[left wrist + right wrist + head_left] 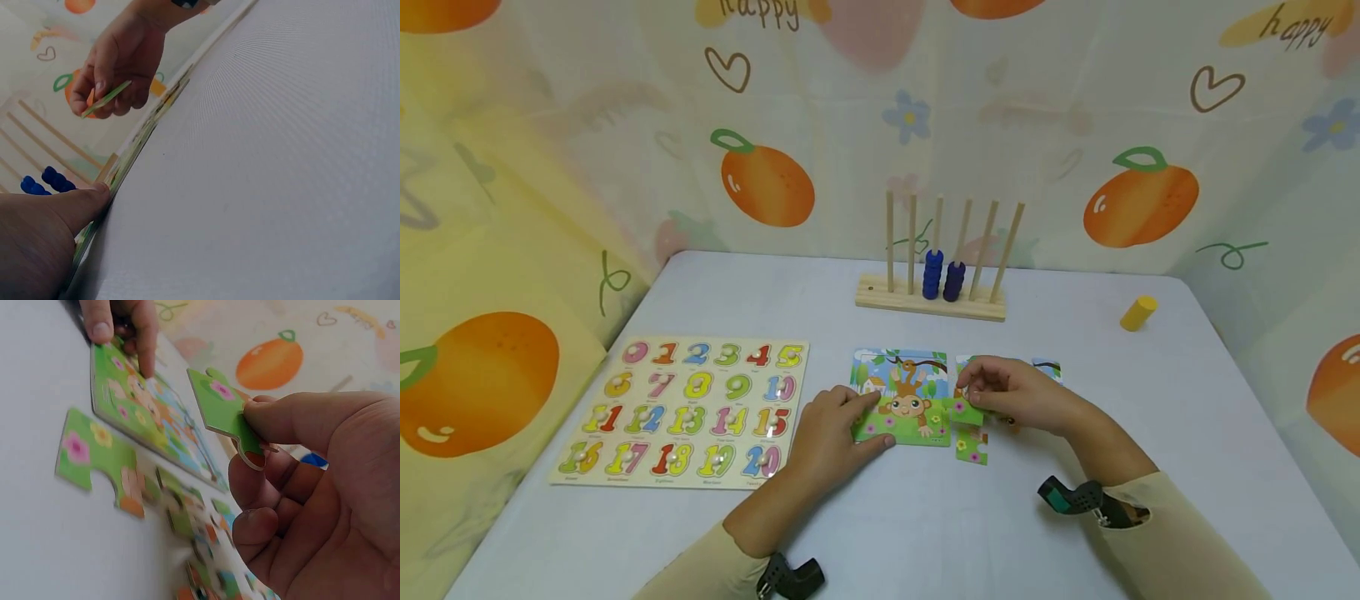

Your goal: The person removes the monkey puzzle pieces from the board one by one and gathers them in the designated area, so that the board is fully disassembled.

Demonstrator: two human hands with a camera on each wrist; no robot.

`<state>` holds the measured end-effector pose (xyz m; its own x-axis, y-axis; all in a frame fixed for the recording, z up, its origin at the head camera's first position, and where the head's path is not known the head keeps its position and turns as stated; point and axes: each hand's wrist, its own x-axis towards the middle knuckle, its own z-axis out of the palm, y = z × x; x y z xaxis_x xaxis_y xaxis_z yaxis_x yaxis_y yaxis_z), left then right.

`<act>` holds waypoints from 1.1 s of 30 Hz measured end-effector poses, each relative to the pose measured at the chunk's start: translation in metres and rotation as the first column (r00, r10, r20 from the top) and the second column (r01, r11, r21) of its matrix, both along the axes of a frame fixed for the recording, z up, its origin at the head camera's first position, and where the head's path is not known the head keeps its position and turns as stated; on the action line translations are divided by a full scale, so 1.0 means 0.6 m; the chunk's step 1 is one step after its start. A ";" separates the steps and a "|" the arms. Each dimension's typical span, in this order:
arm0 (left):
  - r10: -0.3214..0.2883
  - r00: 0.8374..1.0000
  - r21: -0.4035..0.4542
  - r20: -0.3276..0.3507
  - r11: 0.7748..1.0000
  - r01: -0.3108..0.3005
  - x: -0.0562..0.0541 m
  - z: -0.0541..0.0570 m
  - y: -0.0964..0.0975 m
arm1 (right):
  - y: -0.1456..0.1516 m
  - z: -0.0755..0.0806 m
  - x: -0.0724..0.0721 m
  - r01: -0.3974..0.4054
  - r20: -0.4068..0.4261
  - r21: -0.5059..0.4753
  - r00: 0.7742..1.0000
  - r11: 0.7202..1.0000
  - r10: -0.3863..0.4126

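Observation:
A monkey picture board [928, 387] lies in the middle of the table, and my left hand [829, 432] rests on its left side, thumb at the near edge and index finger across the picture. Just right of the board, my right hand [1026, 393] pinches a green jigsaw piece [215, 403] with a pink flower between thumb and fingers. The left wrist view shows that piece raised and tilted above the table. Below it lies another jigsaw piece [84, 450] with pink and yellow flowers. Several more loose pieces [181, 512] are spread beside the board, partly hidden under my right hand in the head view.
On the left lies a wooden number board [681, 408] with pegged numbers. A rod stacker [925, 310] with blue and dark-blue beads stands at the back. Toward the back right is a yellow cylinder [1138, 313]. A patterned cloth [850, 108] hangs behind the table.

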<state>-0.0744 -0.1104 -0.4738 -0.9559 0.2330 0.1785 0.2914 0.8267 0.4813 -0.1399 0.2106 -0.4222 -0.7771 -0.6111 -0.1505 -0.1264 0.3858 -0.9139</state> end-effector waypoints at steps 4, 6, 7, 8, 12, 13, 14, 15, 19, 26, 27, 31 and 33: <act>0.002 1.000 -0.004 0.000 1.000 -0.002 0.000 0.000 -0.001 | 0.025 0.003 0.009 0.016 0.021 0.013 1.000 1.000 -0.016; 0.001 1.000 -0.006 0.002 1.000 -0.001 0.000 0.000 -0.001 | 0.037 0.002 0.014 0.023 0.019 0.021 1.000 1.000 -0.023; 0.001 1.000 -0.008 0.002 1.000 -0.001 0.000 0.000 -0.001 | 0.043 0.002 0.017 0.030 0.012 0.028 0.999 0.999 -0.031; 0.000 1.000 -0.009 0.003 1.000 0.000 0.000 0.000 -0.002 | 0.049 0.002 0.019 0.036 0.005 0.034 0.999 0.999 -0.037; 0.002 1.000 -0.013 0.001 1.000 -0.002 -0.001 0.000 -0.003 | 0.071 0.000 0.031 0.058 -0.019 0.055 0.998 0.997 -0.057; 0.003 1.000 -0.013 0.001 1.000 -0.003 -0.001 0.000 -0.003 | 0.077 0.000 0.033 0.062 -0.018 0.061 0.998 0.996 -0.061; 0.005 1.000 -0.010 0.002 1.000 -0.005 -0.001 0.000 -0.003 | 0.082 -0.001 0.037 0.064 -0.017 0.068 0.998 0.996 -0.063; 0.005 1.000 -0.010 0.002 1.000 -0.005 -0.001 0.000 -0.002 | 0.087 -0.002 0.040 0.067 -0.014 0.075 0.998 0.995 -0.066; 0.005 1.000 -0.009 0.006 1.000 -0.005 -0.002 0.000 -0.001 | 0.103 -0.009 0.056 0.080 -0.026 0.109 0.997 0.991 -0.077; 0.004 1.000 -0.013 0.003 1.000 -0.004 0.000 0.000 0.000 | 0.114 -0.020 0.085 0.093 -0.079 0.114 0.993 0.989 -0.085; 0.005 1.000 -0.013 0.003 1.000 -0.005 0.000 0.000 0.000 | 0.115 -0.022 0.089 0.093 -0.090 0.111 0.992 0.989 -0.083; 0.008 1.000 -0.012 0.003 1.000 -0.008 0.000 0.000 0.000 | 0.115 -0.032 0.101 0.100 -0.136 0.094 0.987 0.991 -0.087; 0.008 1.000 -0.011 0.003 1.000 -0.008 0.001 0.000 0.000 | 0.113 -0.036 0.106 0.107 -0.157 0.085 0.983 0.991 -0.093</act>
<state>-0.0740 -0.1103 -0.4736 -0.9582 0.2274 0.1734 0.2835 0.8344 0.4727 -0.0766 0.2787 -0.4437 -0.8519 -0.5178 -0.0784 -0.2175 0.4859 -0.8465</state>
